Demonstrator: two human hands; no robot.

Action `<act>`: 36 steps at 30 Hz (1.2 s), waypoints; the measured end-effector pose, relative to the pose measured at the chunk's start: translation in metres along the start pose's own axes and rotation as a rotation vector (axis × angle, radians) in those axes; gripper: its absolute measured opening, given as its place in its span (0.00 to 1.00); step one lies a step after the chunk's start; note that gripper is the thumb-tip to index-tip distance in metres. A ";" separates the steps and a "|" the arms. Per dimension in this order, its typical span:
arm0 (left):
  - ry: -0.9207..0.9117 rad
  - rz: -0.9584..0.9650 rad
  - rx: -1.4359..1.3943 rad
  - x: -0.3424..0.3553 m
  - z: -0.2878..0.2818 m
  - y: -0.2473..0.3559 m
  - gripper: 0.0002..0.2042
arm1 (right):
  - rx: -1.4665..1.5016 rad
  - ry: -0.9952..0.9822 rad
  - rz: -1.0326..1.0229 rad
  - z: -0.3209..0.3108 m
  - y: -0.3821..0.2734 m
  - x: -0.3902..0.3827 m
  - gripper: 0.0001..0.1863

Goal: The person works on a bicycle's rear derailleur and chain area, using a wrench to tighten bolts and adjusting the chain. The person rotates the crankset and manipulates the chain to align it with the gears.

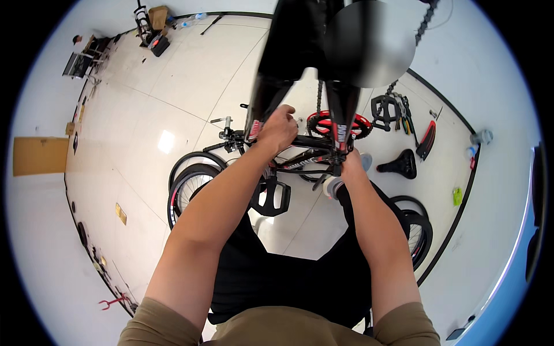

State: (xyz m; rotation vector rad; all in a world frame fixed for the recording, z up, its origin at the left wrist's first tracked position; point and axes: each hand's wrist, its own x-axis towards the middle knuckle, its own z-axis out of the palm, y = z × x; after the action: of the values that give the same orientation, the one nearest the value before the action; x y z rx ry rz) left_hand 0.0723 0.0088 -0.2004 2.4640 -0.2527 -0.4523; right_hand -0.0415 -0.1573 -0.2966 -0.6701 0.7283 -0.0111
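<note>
A black bicycle frame (311,158) with red and white markings stands in front of me, its two upper tubes rising close to the camera. My left hand (280,130) is closed about the left tube, most of its fingers out of sight. My right hand (353,165) touches the frame near the right tube's lower end; its fingers are hidden behind the frame. Between the hands and beyond sits a red and black chainring (360,124). Below my left hand is a black pedal (284,199). From the top hangs a chain (424,26), beside a blurred grey disc (389,46).
On the floor at right lie a black saddle (399,165), a red-black fender (427,141) and several hand tools (407,115). Wheels show at left (173,202) and right (426,239). A white roll (331,187) lies by my leg. Boxes (160,20) stand far left.
</note>
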 end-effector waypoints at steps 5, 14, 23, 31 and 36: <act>-0.353 -0.023 0.263 0.019 -0.002 0.009 0.19 | 0.063 -0.009 -0.033 -0.021 0.014 0.017 0.09; -0.569 0.068 0.419 0.042 0.020 0.018 0.17 | 0.027 0.088 0.016 -0.018 0.009 0.009 0.06; -0.529 0.042 0.500 0.051 0.035 -0.002 0.21 | -0.023 0.014 -0.033 -0.020 0.011 0.009 0.07; -0.416 0.149 0.328 0.023 0.010 0.020 0.20 | 0.022 -0.042 -0.044 -0.020 0.013 0.009 0.06; -0.371 0.265 0.242 0.007 -0.002 0.029 0.20 | 0.005 0.038 -0.030 -0.024 0.016 0.016 0.08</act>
State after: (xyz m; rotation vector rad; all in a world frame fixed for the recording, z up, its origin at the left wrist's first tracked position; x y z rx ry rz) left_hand 0.0771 -0.0147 -0.1833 2.5110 -0.8177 -0.7994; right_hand -0.0473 -0.1622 -0.3288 -0.6778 0.7541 -0.0534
